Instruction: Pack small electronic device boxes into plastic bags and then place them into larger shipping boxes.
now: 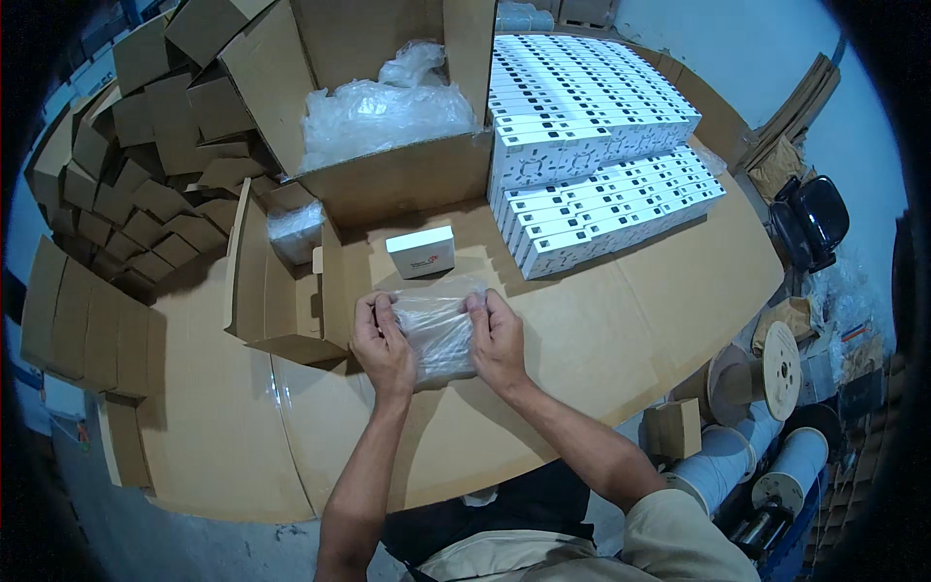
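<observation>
Between my two hands is a clear plastic bag (pixel 436 335) with something whitish inside that I cannot make out. My left hand (pixel 381 339) pinches the bag's left edge, and my right hand (pixel 497 339) grips its upper right edge. Just beyond the bag, a small white box (pixel 420 252) stands on the cardboard-covered table (pixel 572 359). To the left of my left hand sits an open brown carton (pixel 281 315). Inside that carton's far end lies a bundle wrapped in clear plastic (pixel 296 231).
A large open carton (pixel 398 189) full of clear plastic bags (pixel 388 116) stands at the back. Rows of white boxes (pixel 601 155) are stacked at the back right. Many brown cartons (pixel 155 184) pile up on the left. Cable spools (pixel 776 373) stand on the floor at right.
</observation>
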The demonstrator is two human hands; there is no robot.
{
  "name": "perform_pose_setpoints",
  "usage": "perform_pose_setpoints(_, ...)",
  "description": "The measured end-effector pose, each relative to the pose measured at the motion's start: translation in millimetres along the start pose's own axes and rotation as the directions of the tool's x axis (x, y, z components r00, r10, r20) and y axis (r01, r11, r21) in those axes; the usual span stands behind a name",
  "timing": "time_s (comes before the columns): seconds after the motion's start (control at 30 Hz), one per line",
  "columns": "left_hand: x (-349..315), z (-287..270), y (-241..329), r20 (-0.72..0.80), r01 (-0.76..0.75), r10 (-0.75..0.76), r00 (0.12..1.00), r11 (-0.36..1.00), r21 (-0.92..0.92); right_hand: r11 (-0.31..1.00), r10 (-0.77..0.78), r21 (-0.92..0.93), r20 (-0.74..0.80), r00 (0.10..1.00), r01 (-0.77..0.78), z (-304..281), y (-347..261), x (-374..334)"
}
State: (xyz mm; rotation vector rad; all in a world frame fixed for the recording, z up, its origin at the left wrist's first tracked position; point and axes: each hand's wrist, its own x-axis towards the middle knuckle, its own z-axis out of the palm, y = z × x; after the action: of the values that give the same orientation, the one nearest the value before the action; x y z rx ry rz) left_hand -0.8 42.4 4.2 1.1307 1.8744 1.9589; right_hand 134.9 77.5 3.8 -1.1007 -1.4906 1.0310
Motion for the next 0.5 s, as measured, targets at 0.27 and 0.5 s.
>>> perform_pose_setpoints(0.27,-9.7,-3.3,-0.3,0.074,-0.001,0.003,0.997,1.000,-0.031,0.951,0.029,0.308,0.031,0.999,-0.037,-4.8,7.1,13.6)
perform_pose_setpoints(0.5,-9.0,-2.5,14.8,0.061,0.098,-0.096,0.993,0.995,-0.017,0.980,0.060,0.189,-0.009,0.998,-0.057,8.7,2.5,-4.9)
